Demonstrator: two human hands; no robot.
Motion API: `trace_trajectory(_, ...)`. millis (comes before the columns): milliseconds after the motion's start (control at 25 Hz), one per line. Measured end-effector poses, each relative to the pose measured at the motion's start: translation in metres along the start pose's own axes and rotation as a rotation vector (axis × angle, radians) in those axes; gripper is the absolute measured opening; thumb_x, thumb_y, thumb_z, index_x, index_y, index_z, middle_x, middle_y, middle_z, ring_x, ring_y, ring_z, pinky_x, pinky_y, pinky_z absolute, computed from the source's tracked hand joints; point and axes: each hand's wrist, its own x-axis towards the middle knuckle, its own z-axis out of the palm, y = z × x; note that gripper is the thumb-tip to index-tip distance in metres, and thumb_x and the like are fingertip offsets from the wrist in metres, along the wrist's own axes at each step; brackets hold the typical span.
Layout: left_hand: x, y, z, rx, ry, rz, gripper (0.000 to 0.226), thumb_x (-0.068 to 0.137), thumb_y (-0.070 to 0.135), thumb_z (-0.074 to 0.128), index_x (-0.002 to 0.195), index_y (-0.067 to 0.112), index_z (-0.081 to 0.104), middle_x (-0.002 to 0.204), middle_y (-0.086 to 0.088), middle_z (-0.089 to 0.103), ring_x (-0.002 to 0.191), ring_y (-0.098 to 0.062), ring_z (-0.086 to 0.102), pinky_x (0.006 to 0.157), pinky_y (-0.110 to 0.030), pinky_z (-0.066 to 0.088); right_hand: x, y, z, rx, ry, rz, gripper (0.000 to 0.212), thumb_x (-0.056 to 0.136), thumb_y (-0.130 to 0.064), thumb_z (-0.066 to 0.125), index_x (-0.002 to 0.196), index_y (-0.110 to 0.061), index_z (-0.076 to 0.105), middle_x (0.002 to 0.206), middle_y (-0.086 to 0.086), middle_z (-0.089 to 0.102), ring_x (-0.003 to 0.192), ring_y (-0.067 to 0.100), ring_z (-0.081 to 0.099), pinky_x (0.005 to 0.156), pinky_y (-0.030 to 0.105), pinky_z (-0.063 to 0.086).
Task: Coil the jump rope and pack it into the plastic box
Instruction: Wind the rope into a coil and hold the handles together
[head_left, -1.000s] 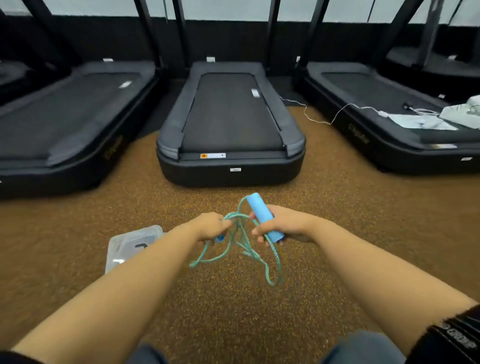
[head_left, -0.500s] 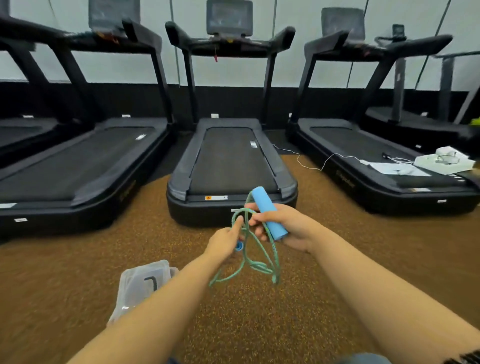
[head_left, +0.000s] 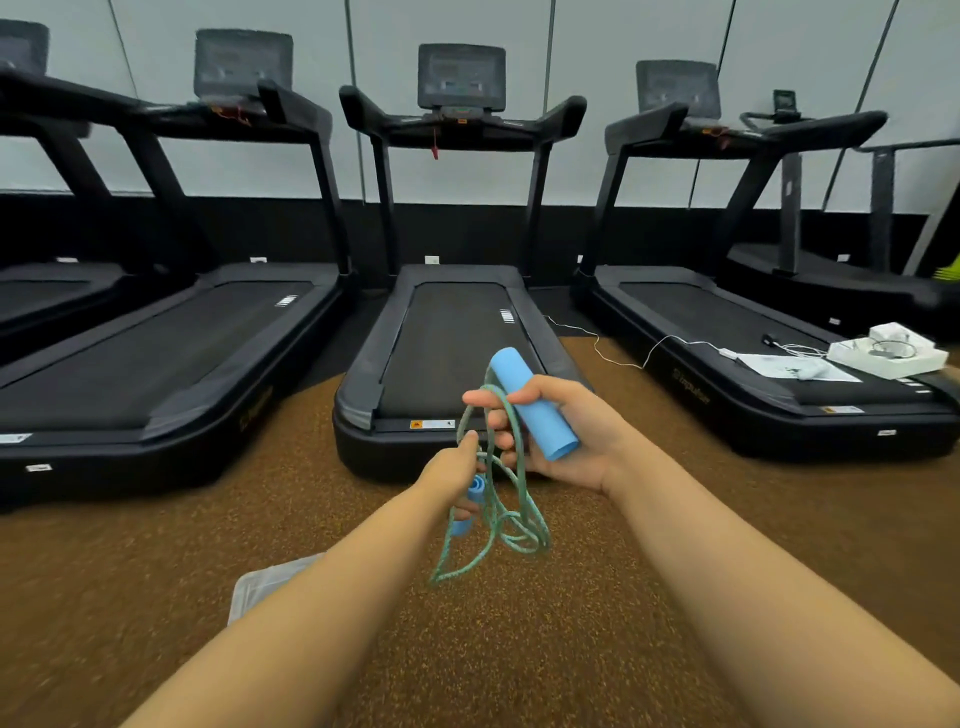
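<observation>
A gym: a row of black treadmills (head_left: 457, 332) with console screens (head_left: 461, 75) lines the wall, on speckled brown rubber flooring (head_left: 597, 623).

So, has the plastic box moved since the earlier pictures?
No. The plastic box lies on the floor left of the near end of the middle treadmill, as before; only the camera tilted up.

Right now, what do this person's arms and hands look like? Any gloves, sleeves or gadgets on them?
Nothing is worn on them. The left hand and right hand are bare, with no gloves, rings or straps visible. The left forearm and right forearm are uncovered to the picture's bottom edge; no sleeve, watch, band, cable or marking shows.
</observation>
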Motion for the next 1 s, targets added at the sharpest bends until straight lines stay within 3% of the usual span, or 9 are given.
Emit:
trace_trajectory(160,0.012,0.001,-0.011,0.096,0.000,-0.053,0.050,0.099,0.045,0.031,0.124,0.007,0.054,0.129,-0.015,0.055,0.115,-0.038,0.053,0.091,-0.046,0.050,-0.005,-0.020,-0.005,0.003,-0.018,-0.145,0.053,0.075,-0.017,0.047,0.126,-0.003,0.057,0.067,0.000,0.049,0.052,0.011,0.042,0.064,0.028,0.034)
trace_trajectory(280,0.009,0.015,-0.007,0.151,0.013,0.024,0.033,0.098,0.033,0.037,0.103,0.010,0.059,0.106,-0.015,0.055,0.087,-0.028,0.048,0.072,-0.032,0.042,-0.001,-0.028,-0.004,-0.046,-0.002,-0.190,0.049,0.079,-0.014,0.044,0.126,-0.008,0.056,0.064,-0.002,0.046,0.047,0.010,0.037,0.058,0.026,0.033)
trace_trajectory(360,0.007,0.032,0.000,0.163,-0.002,0.099,0.028,0.096,0.030,0.040,0.096,0.008,0.057,0.098,-0.017,0.057,0.092,-0.032,0.051,0.076,-0.032,0.039,0.004,-0.032,-0.005,-0.068,0.022,-0.196,0.045,0.084,-0.012,0.041,0.126,-0.010,0.057,0.065,-0.002,0.047,0.046,0.009,0.038,0.053,0.023,0.032)
trace_trajectory(440,0.007,0.048,0.005,0.148,-0.024,0.217,0.028,0.091,0.031,0.045,0.098,0.009,0.061,0.108,-0.020,0.064,0.100,-0.032,0.059,0.088,-0.038,0.048,0.007,-0.035,-0.005,-0.099,0.037,-0.173,0.045,0.085,-0.013,0.041,0.126,-0.008,0.056,0.066,-0.001,0.049,0.046,0.009,0.039,0.049,0.022,0.030)
trace_trajectory(480,0.003,0.056,0.007,0.082,-0.021,0.277,0.024,0.090,0.029,0.048,0.096,0.011,0.061,0.102,-0.018,0.066,0.092,-0.028,0.061,0.090,-0.040,0.051,0.008,-0.035,-0.005,-0.125,0.041,-0.152,0.044,0.084,-0.013,0.042,0.126,-0.006,0.056,0.067,-0.001,0.051,0.046,0.009,0.040,0.047,0.021,0.031)
trace_trajectory(600,-0.004,0.073,0.006,-0.188,-0.008,0.357,0.017,0.096,0.009,0.044,0.081,0.012,0.052,0.067,-0.004,0.054,0.058,-0.015,0.051,0.055,-0.024,0.048,0.009,-0.032,-0.006,-0.214,0.080,-0.097,0.040,0.086,-0.011,0.042,0.121,-0.005,0.058,0.070,0.002,0.061,0.048,0.010,0.050,0.045,0.020,0.041)
trace_trajectory(760,-0.010,0.087,0.006,-0.491,-0.053,0.201,0.032,0.098,0.012,0.035,0.074,0.011,0.055,0.039,0.001,0.047,0.029,-0.010,0.042,0.038,-0.016,0.038,0.011,-0.028,-0.015,-0.148,0.200,-0.094,0.033,0.084,-0.009,0.044,0.112,-0.009,0.061,0.087,0.010,0.068,0.069,0.018,0.065,0.064,0.027,0.055)
trace_trajectory(920,0.002,0.082,0.003,-0.427,-0.030,0.135,0.022,0.095,0.025,0.047,0.096,0.011,0.064,0.073,-0.005,0.059,0.057,-0.018,0.057,0.057,-0.029,0.050,0.016,-0.018,-0.028,-0.157,0.285,-0.114,0.034,0.084,-0.011,0.047,0.114,-0.014,0.063,0.111,0.011,0.069,0.101,0.024,0.067,0.077,0.034,0.055)
trace_trajectory(1000,0.006,0.079,-0.001,-0.327,0.027,0.181,0.013,0.092,0.021,0.055,0.085,0.013,0.061,0.072,-0.004,0.056,0.060,-0.017,0.053,0.059,-0.029,0.046,0.019,-0.018,-0.030,-0.178,0.323,-0.174,0.033,0.085,-0.012,0.051,0.116,-0.017,0.061,0.111,0.007,0.069,0.098,0.021,0.067,0.078,0.033,0.054)
